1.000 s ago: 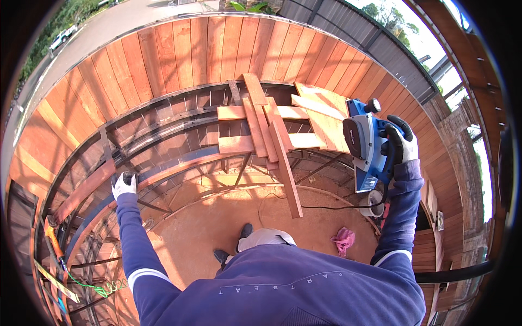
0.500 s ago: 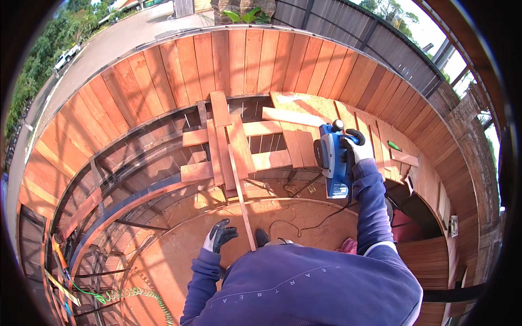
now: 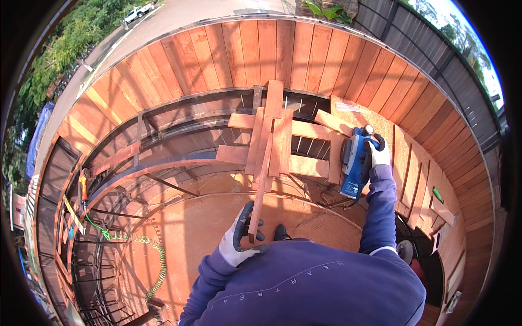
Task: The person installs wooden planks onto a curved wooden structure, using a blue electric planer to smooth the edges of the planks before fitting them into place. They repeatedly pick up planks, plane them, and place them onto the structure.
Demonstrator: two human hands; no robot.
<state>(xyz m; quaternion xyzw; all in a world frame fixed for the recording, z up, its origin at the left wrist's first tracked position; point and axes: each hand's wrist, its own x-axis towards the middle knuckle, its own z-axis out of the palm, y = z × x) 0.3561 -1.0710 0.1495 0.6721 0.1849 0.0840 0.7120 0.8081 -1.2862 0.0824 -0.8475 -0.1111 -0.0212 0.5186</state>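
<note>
My right hand (image 3: 380, 153), in a white and black glove, is closed around the black handle of a blue electric planer (image 3: 356, 163). The planer is by the planks at the right of the wooden pieces. My left hand (image 3: 239, 239), gloved alike, wraps the near end of a long narrow wooden strip (image 3: 262, 187). Its fingertips show past the strip's right side. The strip's far part lies over a stack of short boards (image 3: 280, 144), which crosses two boards bridging the dark frame.
A curved slatted wooden wall (image 3: 266, 51) rings the work. An orange-handled tool (image 3: 84, 185) with a green coiled hose (image 3: 136, 237) is at left. At right lie loose planks (image 3: 413, 179), sawdust and a green-handled tool (image 3: 437, 194). The bent frame rail (image 3: 147, 167) curves leftward.
My left hand has gone from open beside the strip to around its near end, and the strip has shifted. The planer stays in my right hand. The whole view has swung leftward.
</note>
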